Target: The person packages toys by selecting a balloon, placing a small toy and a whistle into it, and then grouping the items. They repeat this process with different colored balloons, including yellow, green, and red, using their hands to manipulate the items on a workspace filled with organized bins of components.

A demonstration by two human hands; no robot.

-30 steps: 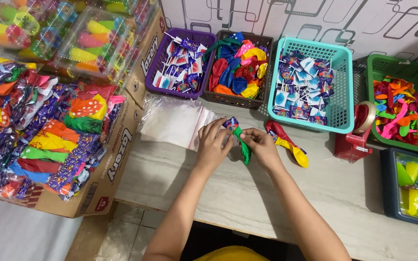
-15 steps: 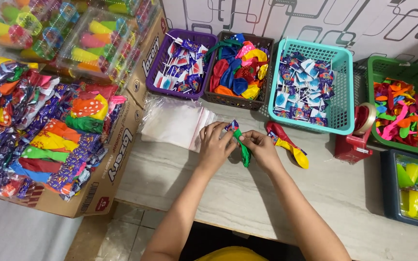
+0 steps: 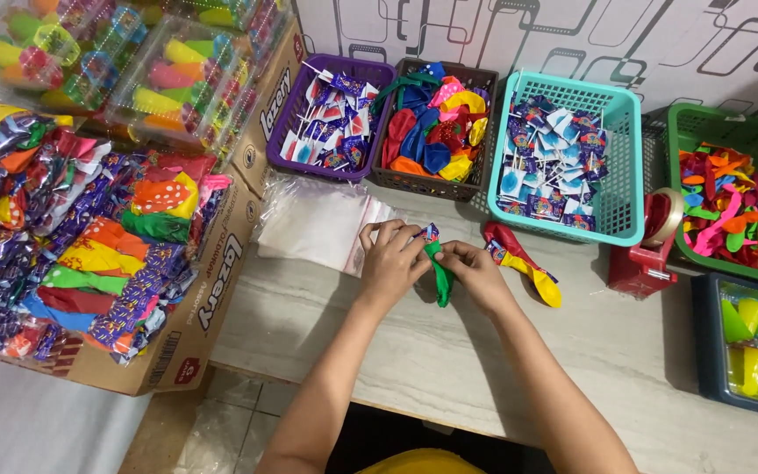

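My left hand [image 3: 392,260] and my right hand [image 3: 475,272] meet over the grey table [image 3: 396,351]. Together they hold a green uninflated balloon [image 3: 439,276] that hangs down between them, with a small wrapped sweet [image 3: 429,233] pinched at its top. Just right of my right hand a red and a yellow balloon [image 3: 526,262] lie on the table. A stack of clear plastic bags [image 3: 322,224] lies to the left of my left hand.
At the back stand a purple basket of wrapped sweets [image 3: 333,118], a dark basket of balloons [image 3: 432,123], a teal basket of sweets [image 3: 559,158] and a green basket of balloons [image 3: 730,202]. A red tape dispenser [image 3: 651,246] and a dark tray [image 3: 747,347] sit right. Cardboard boxes of packed balloons [image 3: 89,254] stand left.
Both hands stay together on the green balloon, with only small finger movements; the camera view has shifted slightly.
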